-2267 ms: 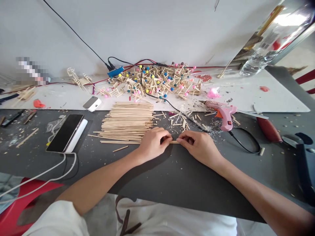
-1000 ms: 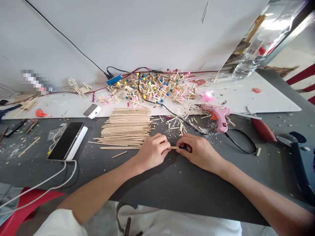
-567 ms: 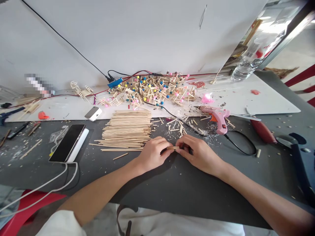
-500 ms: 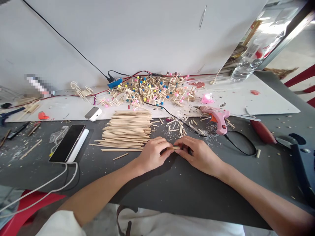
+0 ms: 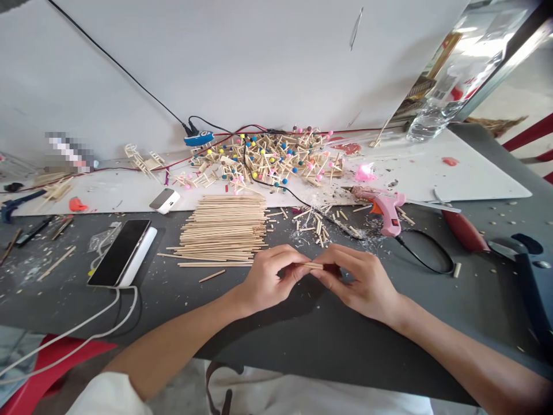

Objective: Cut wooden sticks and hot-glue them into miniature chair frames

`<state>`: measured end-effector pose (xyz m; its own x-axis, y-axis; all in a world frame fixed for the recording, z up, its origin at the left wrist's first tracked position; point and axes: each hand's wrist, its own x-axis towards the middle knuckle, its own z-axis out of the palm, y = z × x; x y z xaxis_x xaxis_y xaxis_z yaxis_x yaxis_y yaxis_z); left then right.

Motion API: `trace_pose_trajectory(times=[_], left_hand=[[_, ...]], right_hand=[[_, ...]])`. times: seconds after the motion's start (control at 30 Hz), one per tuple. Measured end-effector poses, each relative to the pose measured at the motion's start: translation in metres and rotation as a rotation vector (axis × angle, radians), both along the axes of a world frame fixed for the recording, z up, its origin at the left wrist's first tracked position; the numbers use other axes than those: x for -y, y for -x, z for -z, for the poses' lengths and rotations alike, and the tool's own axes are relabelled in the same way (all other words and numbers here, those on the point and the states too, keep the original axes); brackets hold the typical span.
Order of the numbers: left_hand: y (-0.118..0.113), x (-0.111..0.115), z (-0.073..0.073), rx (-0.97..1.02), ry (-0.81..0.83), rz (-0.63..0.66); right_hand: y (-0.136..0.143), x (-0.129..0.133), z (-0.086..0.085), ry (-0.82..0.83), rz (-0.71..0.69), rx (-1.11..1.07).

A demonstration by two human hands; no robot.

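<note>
Between my two hands is a small group of short wooden sticks [image 5: 314,266], lying side by side. My left hand [image 5: 276,276] pinches their left end with thumb and fingers. The right end is pinched by my right hand [image 5: 356,276]. How many sticks there are I cannot make out, since fingertips cover both ends. Just left of my hands lies a stack of long thin wooden sticks [image 5: 222,227]. Short cut pieces [image 5: 318,227] are scattered beyond my fingers.
A pink glue gun [image 5: 386,207] with a black cord lies right, near red-handled cutters [image 5: 469,230]. Behind is a heap of stick pieces with coloured balls [image 5: 268,158] on a white board [image 5: 475,178]. A phone [image 5: 123,251] with white cables lies left; a water bottle [image 5: 444,104] stands back right.
Both hands have shifted slightly toward me and right, lifting the short sticks a little. The pinch on them continues, and the things on the table stay put.
</note>
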<state>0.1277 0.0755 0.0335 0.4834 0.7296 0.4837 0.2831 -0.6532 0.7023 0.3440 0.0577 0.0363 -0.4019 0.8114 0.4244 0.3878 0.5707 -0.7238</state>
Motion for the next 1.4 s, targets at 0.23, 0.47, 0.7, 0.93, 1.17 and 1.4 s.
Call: trace_pose_trajectory(times=[0.23, 0.47, 0.7, 0.93, 1.17, 1.4], left_hand=[[0.000, -0.002, 0.002, 0.013, 0.204, 0.049], [0.000, -0.004, 0.006, -0.031, 0.238, 0.076], [-0.001, -0.005, 0.009, -0.064, 0.127, 0.082], [0.001, -0.005, 0.011, -0.138, -0.065, 0.038], [0.002, -0.005, 0.009, -0.106, -0.177, -0.061], [0.004, -0.004, 0.010, -0.136, -0.226, -0.067]], right_hand=[[0.000, 0.000, 0.003, 0.002, 0.004, -0.024], [0.000, 0.000, 0.003, 0.008, 0.010, -0.044], [-0.001, 0.000, 0.005, 0.042, 0.001, -0.027], [0.000, 0.001, 0.006, 0.051, 0.013, -0.005], [-0.002, -0.002, 0.011, 0.090, 0.102, 0.041], [-0.001, -0.005, 0.013, 0.064, 0.007, 0.070]])
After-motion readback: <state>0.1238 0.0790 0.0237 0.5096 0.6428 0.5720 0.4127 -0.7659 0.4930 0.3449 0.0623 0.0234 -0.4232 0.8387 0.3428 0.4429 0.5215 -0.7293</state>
